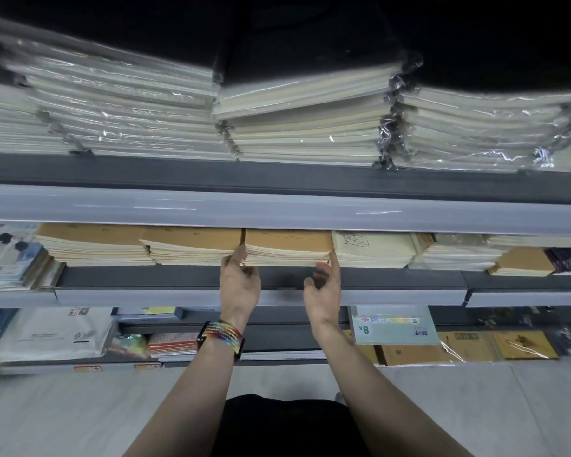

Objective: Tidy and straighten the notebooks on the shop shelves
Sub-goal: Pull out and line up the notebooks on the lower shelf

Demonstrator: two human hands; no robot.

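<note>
- Hands both up at the middle shelf (178, 279), arms reaching forward and up from the bottom of the view, forearms nearly parallel
- Target is the brown-covered notebook stack (287, 246), lying flat on that shelf at centre, tight between a matching brown stack (192, 245) on its left and a cream stack (370, 249) on its right
- Left hand (239, 285) sits at the stack's front left corner, back of the hand toward the camera, wrist straight
- Its fingertips (240, 255) go right into the seam between the two brown stacks and touch the corner; the lower fingers are bent in close, but whether they actually pinch any notebooks I cannot tell
- A multicoloured woven watch band (223, 338) wraps that left wrist
- Right hand (322, 291) brackets the opposite side at the front right corner, palm turned inward toward the stack
- One right finger (334, 260) points straight up along the stack's right edge, touching it where it meets the cream pile
- The other right fingers hang loosely curled below the shelf lip, holding nothing
- So the two hands frame the stack, one at each front corner
- Above, on the upper shelf, plastic-wrapped notebook piles (304, 127) lean unevenly
- Below, on the lower shelf, a pale green pad marked 8K (393, 324) lies flat
</note>
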